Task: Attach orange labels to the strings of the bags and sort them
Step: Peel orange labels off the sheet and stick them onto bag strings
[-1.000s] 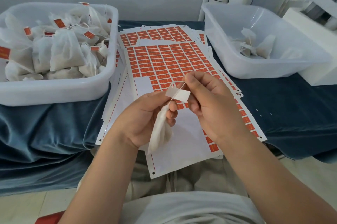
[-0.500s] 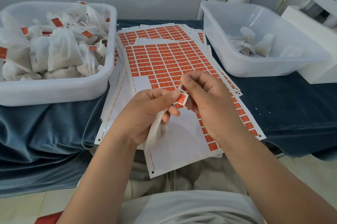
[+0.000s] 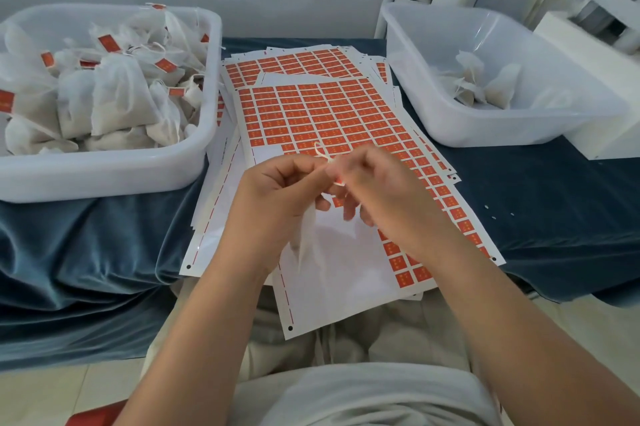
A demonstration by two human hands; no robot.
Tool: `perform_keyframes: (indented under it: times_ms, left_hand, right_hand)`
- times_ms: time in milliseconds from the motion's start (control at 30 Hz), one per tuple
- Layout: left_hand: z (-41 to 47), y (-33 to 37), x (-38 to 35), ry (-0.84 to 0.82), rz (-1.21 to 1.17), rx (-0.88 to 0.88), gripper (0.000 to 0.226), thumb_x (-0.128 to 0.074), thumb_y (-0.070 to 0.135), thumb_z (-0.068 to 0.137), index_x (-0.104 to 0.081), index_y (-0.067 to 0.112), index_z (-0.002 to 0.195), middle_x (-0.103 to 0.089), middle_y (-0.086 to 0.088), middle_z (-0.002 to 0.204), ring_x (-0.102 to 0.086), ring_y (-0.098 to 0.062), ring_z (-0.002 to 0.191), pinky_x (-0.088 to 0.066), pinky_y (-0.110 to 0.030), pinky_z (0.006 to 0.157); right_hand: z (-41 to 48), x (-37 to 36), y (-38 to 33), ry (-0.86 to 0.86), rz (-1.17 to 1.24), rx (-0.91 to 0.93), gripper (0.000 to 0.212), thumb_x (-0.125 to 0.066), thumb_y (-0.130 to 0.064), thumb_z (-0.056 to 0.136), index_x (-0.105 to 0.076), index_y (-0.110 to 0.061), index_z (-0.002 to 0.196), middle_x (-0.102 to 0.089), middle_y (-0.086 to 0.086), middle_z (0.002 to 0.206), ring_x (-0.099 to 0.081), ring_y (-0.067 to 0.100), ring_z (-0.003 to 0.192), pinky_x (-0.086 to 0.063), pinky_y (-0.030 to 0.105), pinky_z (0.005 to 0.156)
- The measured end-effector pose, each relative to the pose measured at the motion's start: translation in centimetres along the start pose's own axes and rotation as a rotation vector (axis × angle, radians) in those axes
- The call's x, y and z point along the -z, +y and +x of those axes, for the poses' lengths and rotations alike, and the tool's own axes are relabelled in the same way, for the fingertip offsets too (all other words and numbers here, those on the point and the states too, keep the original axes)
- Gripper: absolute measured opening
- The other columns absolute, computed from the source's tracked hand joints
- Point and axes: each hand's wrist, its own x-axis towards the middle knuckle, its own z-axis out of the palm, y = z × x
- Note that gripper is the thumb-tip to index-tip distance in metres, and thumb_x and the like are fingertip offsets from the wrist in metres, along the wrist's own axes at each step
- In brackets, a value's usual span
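Label (image 3: pixel 339 180), flat and open a second ago, is now folded over the string (image 3: pixel 320 152) above the sheet (image 3: pixel 311 114), pinched by both the left hand (image 3: pixel 277 197) and right hand (image 3: pixel 384 193); bag (image 3: pixel 306 235) hangs from the left. Likely attached, so sorting into the tub (image 3: pixel 104 176) left of the sheet comes next

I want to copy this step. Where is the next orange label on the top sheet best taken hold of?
Probably the nearest orange label in the leftmost column: lift its near edge, coming from the bare backing, where no neighbour blocks a fingernail.
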Motion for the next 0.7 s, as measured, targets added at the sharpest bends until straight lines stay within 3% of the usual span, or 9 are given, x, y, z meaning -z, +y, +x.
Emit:
perform_keyframes:
  times_ms: [100, 267, 467, 567, 700]
  left_hand:
    - [-0.05, -0.06, 0.05, 0.008, 0.049, -0.009, 0.012, -0.073, 0.023, 0.097, -0.084, 0.026, 0.092, -0.080, 0.000, 0.086, -0.071, -0.009, 0.071, -0.057, -0.018, 0.069]
    - [0.02, 0.40, 0.29, 0.010, 0.129, 0.020, 0.020, -0.067, 0.022, 0.102, -0.081, 0.025, 0.089, -0.080, 0.003, 0.081, -0.071, -0.007, 0.068, -0.055, -0.015, 0.066]
    - [0.12, 0.52, 0.25, 0.004, 0.147, 0.067, 0.030, -0.056, 0.039, 0.107, -0.081, 0.029, 0.092, -0.080, 0.002, 0.082, -0.075, -0.013, 0.074, -0.060, -0.031, 0.079]
    - [0.13, 0.39, 0.47, -0.050, 0.185, 0.024, 0.017, -0.069, 0.038, 0.098, -0.082, 0.029, 0.091, -0.079, 0.006, 0.081, -0.074, -0.009, 0.074, -0.058, -0.020, 0.071]
    - [0.28, 0.02, 0.47, 0.015, 0.224, -0.048, 0.012, -0.072, 0.031, 0.099, -0.080, 0.028, 0.090, -0.077, 0.008, 0.078, -0.072, -0.007, 0.070, -0.055, -0.013, 0.067]
  right_hand:
    - [-0.45, -0.09, 0.84, -0.086, -0.139, 0.154, 0.018, -0.052, -0.046, 0.107, -0.061, -0.033, 0.097, -0.067, -0.014, 0.073, -0.069, 0.008, 0.067, -0.052, 0.012, 0.062]
    - [-0.32, -0.13, 1.04, -0.070, -0.169, 0.178, 0.033, -0.043, -0.032, 0.112, -0.056, -0.030, 0.083, -0.059, -0.015, 0.065, -0.059, 0.005, 0.061, -0.048, 0.012, 0.062]
    - [-0.43, -0.17, 1.29, -0.060, -0.082, 0.099, 0.036, -0.043, -0.026, 0.113, -0.056, -0.018, 0.080, -0.053, -0.015, 0.060, -0.052, 0.001, 0.055, -0.041, 0.010, 0.054]
    - [-0.53, -0.35, 1.04, -0.059, -0.061, 0.104, 0.038, -0.043, -0.024, 0.113, -0.055, -0.027, 0.077, -0.053, -0.016, 0.058, -0.052, 0.001, 0.054, -0.041, 0.011, 0.053]
    - [-0.56, -0.36, 0.70, -0.099, -0.012, 0.042, 0.041, -0.039, -0.032, 0.114, -0.057, -0.025, 0.077, -0.056, -0.010, 0.059, -0.053, 0.001, 0.053, -0.046, 0.013, 0.054]
